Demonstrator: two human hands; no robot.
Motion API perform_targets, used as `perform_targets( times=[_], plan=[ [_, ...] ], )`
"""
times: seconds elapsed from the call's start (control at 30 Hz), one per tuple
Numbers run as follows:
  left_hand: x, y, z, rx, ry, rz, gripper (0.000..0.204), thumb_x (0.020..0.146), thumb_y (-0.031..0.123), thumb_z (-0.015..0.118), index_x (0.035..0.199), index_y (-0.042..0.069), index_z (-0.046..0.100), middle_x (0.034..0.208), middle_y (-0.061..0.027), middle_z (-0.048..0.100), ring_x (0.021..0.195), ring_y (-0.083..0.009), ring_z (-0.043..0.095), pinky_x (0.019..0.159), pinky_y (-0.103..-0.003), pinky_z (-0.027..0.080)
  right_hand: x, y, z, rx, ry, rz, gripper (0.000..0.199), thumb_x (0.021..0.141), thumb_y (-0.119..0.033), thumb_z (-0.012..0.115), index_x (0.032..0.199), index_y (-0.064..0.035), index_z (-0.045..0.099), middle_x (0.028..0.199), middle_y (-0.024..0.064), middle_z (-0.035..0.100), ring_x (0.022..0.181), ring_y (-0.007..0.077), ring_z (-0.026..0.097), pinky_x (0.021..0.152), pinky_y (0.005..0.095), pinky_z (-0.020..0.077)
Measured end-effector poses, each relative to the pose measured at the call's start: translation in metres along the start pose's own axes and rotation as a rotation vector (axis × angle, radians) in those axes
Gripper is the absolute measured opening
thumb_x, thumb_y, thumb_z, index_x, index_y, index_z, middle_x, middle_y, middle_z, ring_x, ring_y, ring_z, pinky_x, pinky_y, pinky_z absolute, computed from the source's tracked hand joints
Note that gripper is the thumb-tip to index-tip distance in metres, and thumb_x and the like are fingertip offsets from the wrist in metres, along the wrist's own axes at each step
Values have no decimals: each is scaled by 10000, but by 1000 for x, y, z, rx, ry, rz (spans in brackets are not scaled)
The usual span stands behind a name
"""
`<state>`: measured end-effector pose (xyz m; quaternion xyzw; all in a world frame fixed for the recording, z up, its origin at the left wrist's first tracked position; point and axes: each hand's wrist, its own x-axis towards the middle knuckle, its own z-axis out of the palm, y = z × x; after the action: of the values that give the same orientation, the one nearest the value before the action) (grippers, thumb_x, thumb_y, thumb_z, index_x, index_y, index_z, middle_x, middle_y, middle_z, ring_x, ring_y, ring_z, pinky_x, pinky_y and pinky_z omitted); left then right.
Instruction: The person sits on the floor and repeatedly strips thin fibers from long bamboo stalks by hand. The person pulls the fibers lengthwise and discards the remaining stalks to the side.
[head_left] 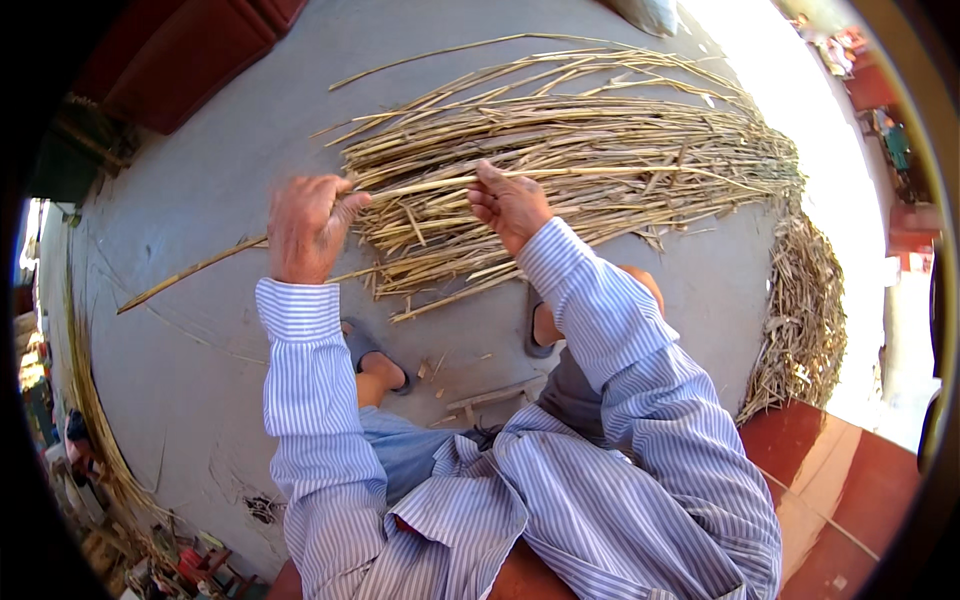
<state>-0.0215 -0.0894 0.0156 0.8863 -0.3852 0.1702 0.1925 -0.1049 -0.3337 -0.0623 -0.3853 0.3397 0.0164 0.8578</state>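
— What do the hands have hold of?

— A single long dry reed stalk (430,183), pale yellow. It lies roughly level, crossing from left to right in front of the person, with its right part running on over the heap behind it.

— And the grip on each side?

— The left hand (305,228) is curled closed around the stalk's left part, knuckles up, thumb toward the middle. The right hand (510,205) pinches the same stalk further right, fingers folded down over it. Both hands are closed on it, a short way apart.

— Where does that sit in the scene?

— Just above the near edge of a big pile of dry reeds (600,150) spread across the grey concrete floor (200,330). The pile fans out to the right and far side, its stalks mostly lying lengthwise left to right.

— Anything else around?

— One loose stalk (190,272) slants away on the floor to the left of the left hand. Short cut bits (485,397) lie on the floor near the person's feet, which wear dark sandals (372,352). At the right, a second heap of shredded dry leaves and husks (805,320) curves along the floor's edge. The person wears a blue-and-white striped shirt (600,500) and sits on a reddish step (850,480) at the near right.
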Motion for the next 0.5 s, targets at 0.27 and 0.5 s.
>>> perform_targets(
  times=[0.27,0.5],
  plan=[
    [-16,-32,-32,369,3,-271,144,714,160,754,760,113,626,779,-50,600,836,-238,566,758,-385,392,0,-32,-13,146,106,-111,165,952,-209,591,948,-44,600,812,20,643,675,94,613,545,202,537],
    [-4,37,23,192,40,76,221,771,280,702,913,119,651,907,-46,649,870,-222,581,785,-385,393,-10,6,14,17,-182,104,188,938,-259,618,941,-72,608,859,38,667,742,113,648,601,213,551]
  ],
)
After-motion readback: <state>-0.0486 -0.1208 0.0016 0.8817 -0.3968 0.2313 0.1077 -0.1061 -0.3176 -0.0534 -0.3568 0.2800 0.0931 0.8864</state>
